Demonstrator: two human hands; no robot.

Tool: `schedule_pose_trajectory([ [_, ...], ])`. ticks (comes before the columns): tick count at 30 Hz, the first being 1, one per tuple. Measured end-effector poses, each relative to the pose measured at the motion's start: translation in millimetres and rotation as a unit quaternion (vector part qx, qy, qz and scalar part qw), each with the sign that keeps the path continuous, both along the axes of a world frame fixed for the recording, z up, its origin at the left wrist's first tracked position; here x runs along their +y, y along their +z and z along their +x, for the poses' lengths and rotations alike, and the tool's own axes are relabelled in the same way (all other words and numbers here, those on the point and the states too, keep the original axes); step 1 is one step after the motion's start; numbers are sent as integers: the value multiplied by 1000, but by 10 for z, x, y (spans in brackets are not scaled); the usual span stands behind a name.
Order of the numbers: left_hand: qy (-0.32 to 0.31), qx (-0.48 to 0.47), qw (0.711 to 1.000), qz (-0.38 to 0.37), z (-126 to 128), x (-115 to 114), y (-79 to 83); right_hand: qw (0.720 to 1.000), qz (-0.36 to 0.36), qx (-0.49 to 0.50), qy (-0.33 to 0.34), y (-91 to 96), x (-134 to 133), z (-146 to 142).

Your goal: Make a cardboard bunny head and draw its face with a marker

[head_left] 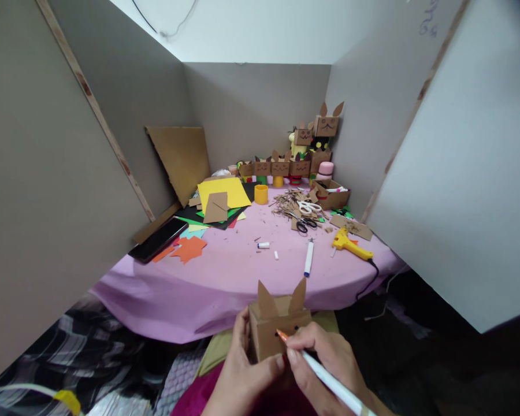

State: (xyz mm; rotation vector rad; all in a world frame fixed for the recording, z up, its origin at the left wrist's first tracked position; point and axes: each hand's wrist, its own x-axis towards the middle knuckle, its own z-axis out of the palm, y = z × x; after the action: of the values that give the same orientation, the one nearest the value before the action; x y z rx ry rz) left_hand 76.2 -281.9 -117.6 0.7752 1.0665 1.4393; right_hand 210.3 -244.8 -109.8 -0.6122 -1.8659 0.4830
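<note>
A small cardboard box with two pointed cardboard ears and two dark eye dots sits low in front of me, over my lap. My left hand wraps round its left side and lower front, the thumb across the front face. In my right hand is a white marker with an orange tip, pinched like a pen. Its tip meets the front face beside the left eye dot. The right hand hides the lower right of the box.
On the pink-covered table lie an uncapped marker, a cap, black-handled scissors, white-handled scissors and a yellow glue gun. A phone and coloured paper are at left. Several cardboard animal heads stand behind.
</note>
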Motion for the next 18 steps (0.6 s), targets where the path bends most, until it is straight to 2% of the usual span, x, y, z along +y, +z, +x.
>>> schedule_pose_trajectory([
  [12,31,28,999,-13,44,13,63,999,23,-26,24,62,28,44],
  [18,32,10,999,-29,57,10,100,998,21,-46,30,90,25,57],
])
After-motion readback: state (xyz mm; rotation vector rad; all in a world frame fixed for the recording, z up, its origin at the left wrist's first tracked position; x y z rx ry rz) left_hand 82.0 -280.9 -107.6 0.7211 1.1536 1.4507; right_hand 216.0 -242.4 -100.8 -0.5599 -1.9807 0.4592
